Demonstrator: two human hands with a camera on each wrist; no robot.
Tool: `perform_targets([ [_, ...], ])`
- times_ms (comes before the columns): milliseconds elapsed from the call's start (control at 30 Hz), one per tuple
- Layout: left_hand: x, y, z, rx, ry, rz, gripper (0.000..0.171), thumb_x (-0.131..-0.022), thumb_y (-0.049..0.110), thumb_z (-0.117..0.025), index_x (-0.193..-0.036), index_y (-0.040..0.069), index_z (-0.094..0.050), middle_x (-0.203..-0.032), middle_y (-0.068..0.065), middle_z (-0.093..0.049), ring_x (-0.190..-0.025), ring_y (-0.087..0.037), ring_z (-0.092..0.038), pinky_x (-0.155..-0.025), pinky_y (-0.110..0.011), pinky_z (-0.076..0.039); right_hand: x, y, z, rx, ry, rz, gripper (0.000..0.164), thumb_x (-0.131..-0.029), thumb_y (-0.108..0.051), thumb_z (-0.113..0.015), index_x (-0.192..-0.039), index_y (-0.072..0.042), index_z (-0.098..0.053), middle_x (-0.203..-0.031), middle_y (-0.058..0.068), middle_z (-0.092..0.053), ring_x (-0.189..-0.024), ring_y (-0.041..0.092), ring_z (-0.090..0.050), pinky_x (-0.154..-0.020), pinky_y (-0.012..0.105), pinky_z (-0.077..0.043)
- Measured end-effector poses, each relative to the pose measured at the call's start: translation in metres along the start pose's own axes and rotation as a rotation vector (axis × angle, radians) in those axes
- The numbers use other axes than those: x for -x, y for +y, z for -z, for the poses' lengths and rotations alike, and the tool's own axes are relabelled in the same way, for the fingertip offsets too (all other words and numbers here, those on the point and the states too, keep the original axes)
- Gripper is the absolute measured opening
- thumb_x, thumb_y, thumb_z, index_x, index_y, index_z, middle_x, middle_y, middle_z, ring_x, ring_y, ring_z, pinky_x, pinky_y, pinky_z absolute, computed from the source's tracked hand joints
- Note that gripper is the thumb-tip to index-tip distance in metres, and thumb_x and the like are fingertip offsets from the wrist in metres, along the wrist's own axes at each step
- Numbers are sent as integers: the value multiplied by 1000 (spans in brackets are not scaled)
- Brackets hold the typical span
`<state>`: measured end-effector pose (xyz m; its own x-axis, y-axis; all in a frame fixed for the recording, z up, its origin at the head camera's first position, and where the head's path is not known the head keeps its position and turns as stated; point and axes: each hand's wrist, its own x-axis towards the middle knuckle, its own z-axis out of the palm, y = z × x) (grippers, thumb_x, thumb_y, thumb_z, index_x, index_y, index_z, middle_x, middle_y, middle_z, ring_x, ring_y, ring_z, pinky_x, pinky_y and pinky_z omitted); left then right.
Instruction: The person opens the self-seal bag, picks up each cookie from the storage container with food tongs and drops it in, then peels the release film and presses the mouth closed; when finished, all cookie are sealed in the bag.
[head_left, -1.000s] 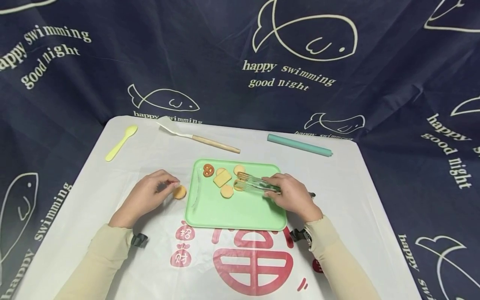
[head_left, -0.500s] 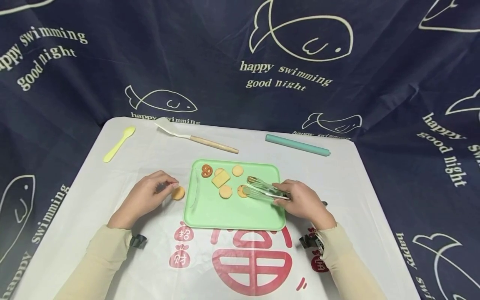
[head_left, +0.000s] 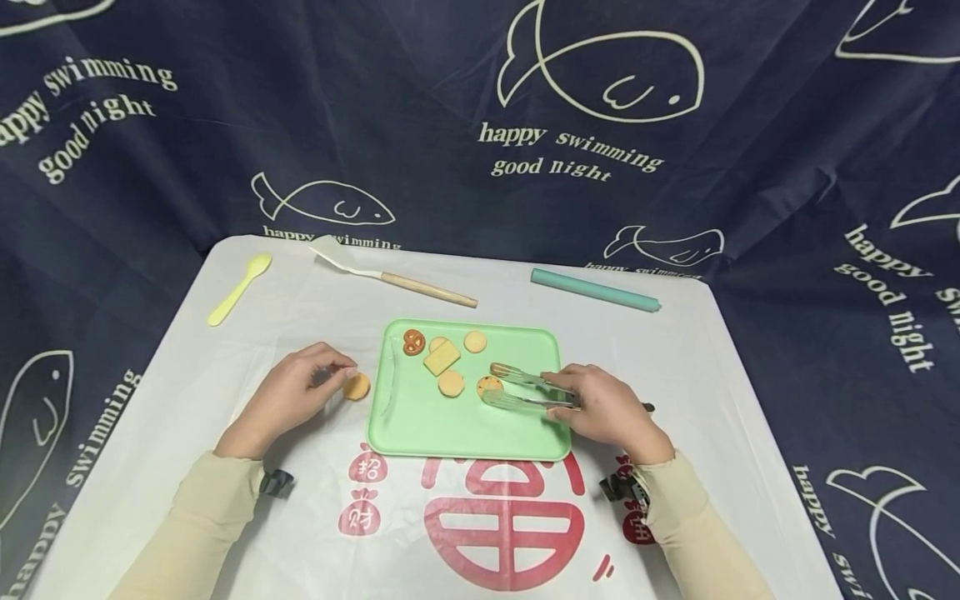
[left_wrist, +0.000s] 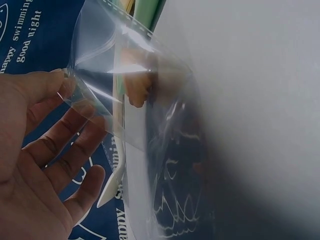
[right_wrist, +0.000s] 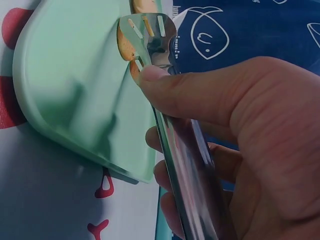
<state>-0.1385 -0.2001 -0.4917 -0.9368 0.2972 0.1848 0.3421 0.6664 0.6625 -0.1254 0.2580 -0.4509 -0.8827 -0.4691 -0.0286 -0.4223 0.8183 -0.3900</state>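
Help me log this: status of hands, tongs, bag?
Left hand pinching clear bag. Right hand gripping tongs, tips by speckled cookie. Possible obstruction: other cookies alongside on green tray.

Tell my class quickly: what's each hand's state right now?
Left hand: pinching the clear plastic bag.
Right hand: closed around the metal tongs.

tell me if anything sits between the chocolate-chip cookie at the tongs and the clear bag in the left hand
Yes, a plain round cookie lies on the green tray between the chocolate-chip cookie and the clear bag in the left hand. Carried above it, the path looks clear.
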Motion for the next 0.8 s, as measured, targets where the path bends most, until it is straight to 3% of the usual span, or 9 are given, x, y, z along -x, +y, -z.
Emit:
perform_targets([
  [400,-1,1,-1,-2,1,-6,10,-98,27,-72,-97,18,-76,-99,8,-69,-93,-17,-65,-83,-44,-53,4,2,-8,52,38,22,52,-84,-27,-86,-132,-16,-70,-117,1,-68,-103,20,-62,-75,43,-55],
  [800,-1,2,1,1,7,-19,8,-97,23,-73,-98,16,-77,-99,7,-69,-94,-19,-65,-84,-45,-53,-1,3,-9,-53,69,53,52,-86,-25,-85,-133,-12,-68,-120,2,-68,-106,20,-62,-85,44,-54],
])
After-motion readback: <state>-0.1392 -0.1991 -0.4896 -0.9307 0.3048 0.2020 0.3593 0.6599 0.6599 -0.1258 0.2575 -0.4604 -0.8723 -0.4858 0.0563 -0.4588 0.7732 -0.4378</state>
